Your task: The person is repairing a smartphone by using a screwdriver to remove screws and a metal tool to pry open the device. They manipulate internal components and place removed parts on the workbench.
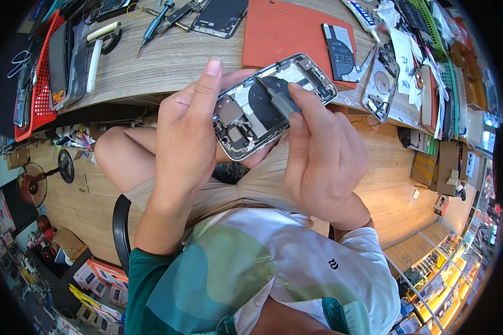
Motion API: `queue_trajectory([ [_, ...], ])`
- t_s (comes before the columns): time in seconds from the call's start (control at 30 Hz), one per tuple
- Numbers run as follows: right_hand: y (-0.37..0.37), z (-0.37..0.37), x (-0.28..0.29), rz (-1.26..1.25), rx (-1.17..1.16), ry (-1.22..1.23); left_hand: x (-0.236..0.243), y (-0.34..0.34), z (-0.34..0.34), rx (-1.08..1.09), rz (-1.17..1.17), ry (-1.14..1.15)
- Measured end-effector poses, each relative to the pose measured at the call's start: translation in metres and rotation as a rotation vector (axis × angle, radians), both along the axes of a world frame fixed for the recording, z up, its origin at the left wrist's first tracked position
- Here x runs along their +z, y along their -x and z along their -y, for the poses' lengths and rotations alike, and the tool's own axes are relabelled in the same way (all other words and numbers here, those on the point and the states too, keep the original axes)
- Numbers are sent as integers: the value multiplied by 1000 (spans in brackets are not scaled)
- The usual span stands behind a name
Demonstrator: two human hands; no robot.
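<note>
An opened smartphone housing [232, 113] lies tilted above my lap, just off the desk edge, with its inner parts facing up. A round black area fills its middle, and metal shields and small parts show toward both ends. My left hand [185, 125] grips the housing by its left end, thumb raised along the side and the other fingers hidden beneath it. Between the thumb and fingers of my right hand [328, 153] is a small screwdriver [285, 105] with a grey handle. Its thin shaft points up and left over the housing; whether the tip touches cannot be made out.
On the desk, a red mat [282, 33] carries a phone battery [341, 52]. Right of it lies another phone housing [382, 81] by a glue tube [360, 15]. A blue screwdriver [155, 29], a phone screen [220, 18] and a red basket [35, 114] stand leftward.
</note>
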State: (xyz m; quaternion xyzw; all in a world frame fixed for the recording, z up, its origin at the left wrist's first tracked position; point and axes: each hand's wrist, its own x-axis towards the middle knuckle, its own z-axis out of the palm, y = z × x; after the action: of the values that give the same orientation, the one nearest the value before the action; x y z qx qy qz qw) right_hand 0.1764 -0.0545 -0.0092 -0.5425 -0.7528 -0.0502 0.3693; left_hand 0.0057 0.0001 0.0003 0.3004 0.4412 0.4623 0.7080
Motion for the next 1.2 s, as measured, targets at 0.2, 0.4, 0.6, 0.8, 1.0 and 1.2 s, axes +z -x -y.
queue_trajectory([
  [0.2, -3, -2, 10, -2, 37, 14, -2, 2, 0, 2, -25, -5],
  [0.4, -4, 2, 9, 30, 34, 84, -2, 1, 0, 7, -19, -9],
  [0.6, -2, -1, 11, -8, 35, 53, -1, 1, 0, 16, -3, 3],
  [0.8, -2, -1, 1, 20, 11, 0, -2, 2, 0, -2, 5, -14],
  [1.0, -4, -4, 5, 2, 46, 11, -2, 1, 1, 14, 0, -5],
  [1.2, -1, -2, 1, 34, -5, -6, 0, 2, 0, 15, -33, -9],
])
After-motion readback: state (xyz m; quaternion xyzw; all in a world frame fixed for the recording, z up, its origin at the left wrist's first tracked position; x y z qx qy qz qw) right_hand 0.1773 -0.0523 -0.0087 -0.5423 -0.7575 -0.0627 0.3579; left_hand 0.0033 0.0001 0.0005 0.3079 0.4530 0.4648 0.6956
